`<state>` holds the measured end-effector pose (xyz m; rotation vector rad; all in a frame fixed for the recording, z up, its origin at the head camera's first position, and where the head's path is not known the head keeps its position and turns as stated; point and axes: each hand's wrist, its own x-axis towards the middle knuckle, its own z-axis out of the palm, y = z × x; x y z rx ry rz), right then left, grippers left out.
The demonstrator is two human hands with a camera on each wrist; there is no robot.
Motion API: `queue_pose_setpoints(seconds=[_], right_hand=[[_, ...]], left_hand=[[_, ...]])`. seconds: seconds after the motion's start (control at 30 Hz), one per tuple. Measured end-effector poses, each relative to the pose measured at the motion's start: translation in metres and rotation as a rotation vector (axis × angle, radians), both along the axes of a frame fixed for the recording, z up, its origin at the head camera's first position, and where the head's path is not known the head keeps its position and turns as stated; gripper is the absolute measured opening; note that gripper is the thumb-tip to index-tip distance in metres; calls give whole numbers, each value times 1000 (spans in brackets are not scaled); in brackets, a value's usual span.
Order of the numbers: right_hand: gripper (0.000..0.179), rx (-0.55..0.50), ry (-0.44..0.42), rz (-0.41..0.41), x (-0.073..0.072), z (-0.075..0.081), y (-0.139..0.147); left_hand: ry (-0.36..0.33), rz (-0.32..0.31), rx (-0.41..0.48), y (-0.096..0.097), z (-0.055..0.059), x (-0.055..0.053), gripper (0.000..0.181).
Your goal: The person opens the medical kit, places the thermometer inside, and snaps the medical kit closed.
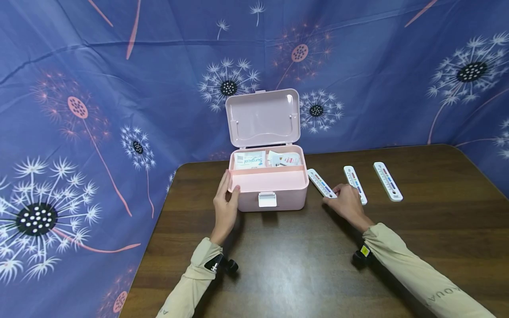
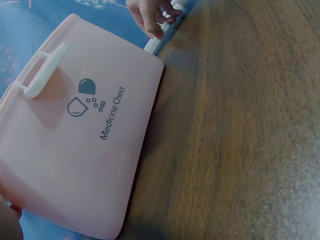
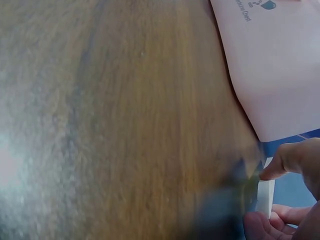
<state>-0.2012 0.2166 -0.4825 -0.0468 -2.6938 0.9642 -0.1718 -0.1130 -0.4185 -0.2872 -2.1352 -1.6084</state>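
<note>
A pink medicine chest [image 1: 272, 201] stands with its lid [image 1: 263, 118] raised. My left hand [image 1: 224, 205] rests against its front left corner, fingers stretched along the side and thumb at the front rim. My right hand [image 1: 347, 203] pinches the near end of a white strip thermometer [image 1: 319, 180] just right of the chest. In the right wrist view, thumb and fingers sit on either side of the thermometer's white edge [image 3: 265, 195]. Two similar thermometers lie farther right, the middle one [image 1: 354, 179] partly behind my right hand, the far one [image 1: 387, 181] fully visible.
Inside the chest, a packet marked "Surgical" [image 1: 249, 160] and small white packets [image 1: 284, 159] fill the back compartments. A white latch [image 1: 267, 199] sticks out at the front. Blue dandelion-print cloth [image 1: 358, 66] hangs behind the brown wooden table [image 1: 278, 265].
</note>
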Motion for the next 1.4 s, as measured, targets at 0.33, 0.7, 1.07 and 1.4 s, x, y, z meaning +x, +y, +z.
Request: queue_pose_setpoints(seconds=[0.33,0.7,1.07,1.4], right_hand=[[28,-1,17,-2,1,6,8],[31,-3,-9,9,2,18,17],[29,-21,20,28,6,29,23],[36,-14,48,33,9,44,25]], left_hand=[[8,-5,10,0,0,0,49],[4,-5,8,1,1,0,49],[4,-6,15,1,-1,0,49],[22,-6,25,1,-1,-1,49]])
